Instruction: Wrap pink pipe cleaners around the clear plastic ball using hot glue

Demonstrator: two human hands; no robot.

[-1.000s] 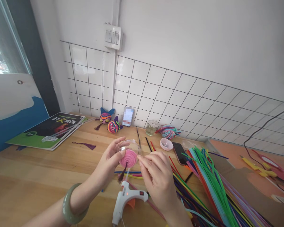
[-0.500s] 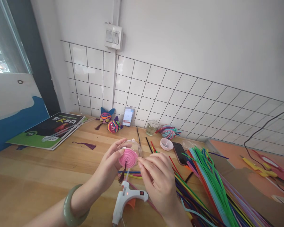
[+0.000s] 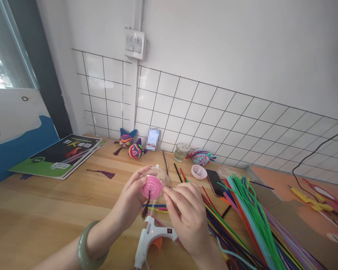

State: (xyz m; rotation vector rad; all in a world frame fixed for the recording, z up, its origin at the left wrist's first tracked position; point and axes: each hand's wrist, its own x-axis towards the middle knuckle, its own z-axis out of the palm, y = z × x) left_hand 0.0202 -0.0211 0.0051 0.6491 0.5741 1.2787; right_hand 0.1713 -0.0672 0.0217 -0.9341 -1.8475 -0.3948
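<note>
My left hand (image 3: 133,195) is wrapped round the side of a clear plastic ball (image 3: 161,172) with a small hanging loop on top. A flat coil of pink pipe cleaner (image 3: 152,187) covers the ball's near side, and my left thumb presses on its upper edge. A dark tassel (image 3: 145,210) hangs from the coil's middle. At the coil's right edge, my right hand (image 3: 187,215) is pinched closed; what its fingertips hold is mostly hidden, perhaps the pink strand's end. Just below both hands stands a white hot glue gun (image 3: 154,234), its light glowing orange.
Bundles of coloured pipe cleaners (image 3: 256,213) lie to the right, beside a phone (image 3: 215,182) and a small pink bowl (image 3: 198,172). At the back are a glass jar (image 3: 181,152) and finished striped crafts (image 3: 135,150). A purple tassel (image 3: 103,173) and a book (image 3: 59,157) lie left.
Almost nothing differs. The view has shifted very slightly, and both hands keep the same hold, with the pink coil tilted a touch.
</note>
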